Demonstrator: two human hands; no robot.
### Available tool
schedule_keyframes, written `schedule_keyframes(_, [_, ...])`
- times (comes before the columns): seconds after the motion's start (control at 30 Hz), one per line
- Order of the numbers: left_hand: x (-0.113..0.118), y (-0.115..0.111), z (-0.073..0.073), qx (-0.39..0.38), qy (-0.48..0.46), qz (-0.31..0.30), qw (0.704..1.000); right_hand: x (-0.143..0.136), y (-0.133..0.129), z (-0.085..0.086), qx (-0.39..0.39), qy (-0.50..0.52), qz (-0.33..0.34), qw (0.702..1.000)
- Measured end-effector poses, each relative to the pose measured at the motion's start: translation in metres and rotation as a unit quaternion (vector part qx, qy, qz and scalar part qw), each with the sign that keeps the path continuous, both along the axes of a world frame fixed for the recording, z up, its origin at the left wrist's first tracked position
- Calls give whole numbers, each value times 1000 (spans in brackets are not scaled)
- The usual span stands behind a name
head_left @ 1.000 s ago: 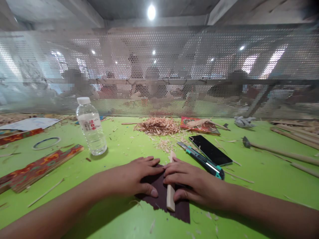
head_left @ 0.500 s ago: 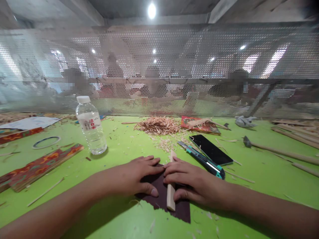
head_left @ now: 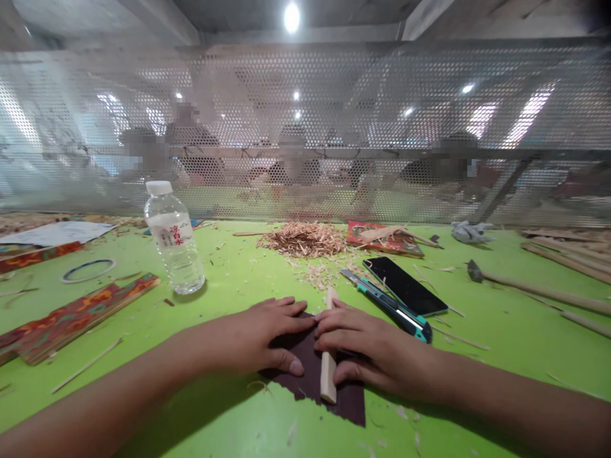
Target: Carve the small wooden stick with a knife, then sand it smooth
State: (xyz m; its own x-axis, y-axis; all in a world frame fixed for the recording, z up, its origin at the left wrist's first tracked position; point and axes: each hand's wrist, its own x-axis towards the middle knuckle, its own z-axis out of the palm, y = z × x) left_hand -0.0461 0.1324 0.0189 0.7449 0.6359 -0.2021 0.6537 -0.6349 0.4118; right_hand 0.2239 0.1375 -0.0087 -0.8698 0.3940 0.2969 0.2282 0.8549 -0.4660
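A dark brown sheet with a ragged front edge (head_left: 305,380) lies on the green table (head_left: 214,420). On it rests a narrow pale wooden strip (head_left: 328,378), pointing away from me. My left hand (head_left: 272,337) lies flat on the sheet's left part, fingers spread, to the left of the strip. My right hand (head_left: 365,346) grips the strip, its fingers across the top and the thumb against the right side.
A cutter (head_left: 389,305) and a phone (head_left: 405,286) lie right of centre. Wood shavings (head_left: 305,240) are heaped behind. A water bottle (head_left: 175,245) stands left. A hammer-like tool (head_left: 525,286) lies right. A perforated screen (head_left: 267,83) spans the back, people behind it.
Both hands and the strip look almost the same. Behind the screen, a standing person has shifted to the left.
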Motion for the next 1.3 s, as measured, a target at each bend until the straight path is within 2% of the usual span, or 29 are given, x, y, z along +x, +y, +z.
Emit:
schedule_keyframes(0.57, [0, 0, -1, 3, -9, 0, 1000, 0, -2, 2, -5, -9, -1, 1000])
schedule_keyframes(1.3, [6, -12, 12, -7, 27, 20, 999, 0, -3, 2, -36, -13, -8, 999])
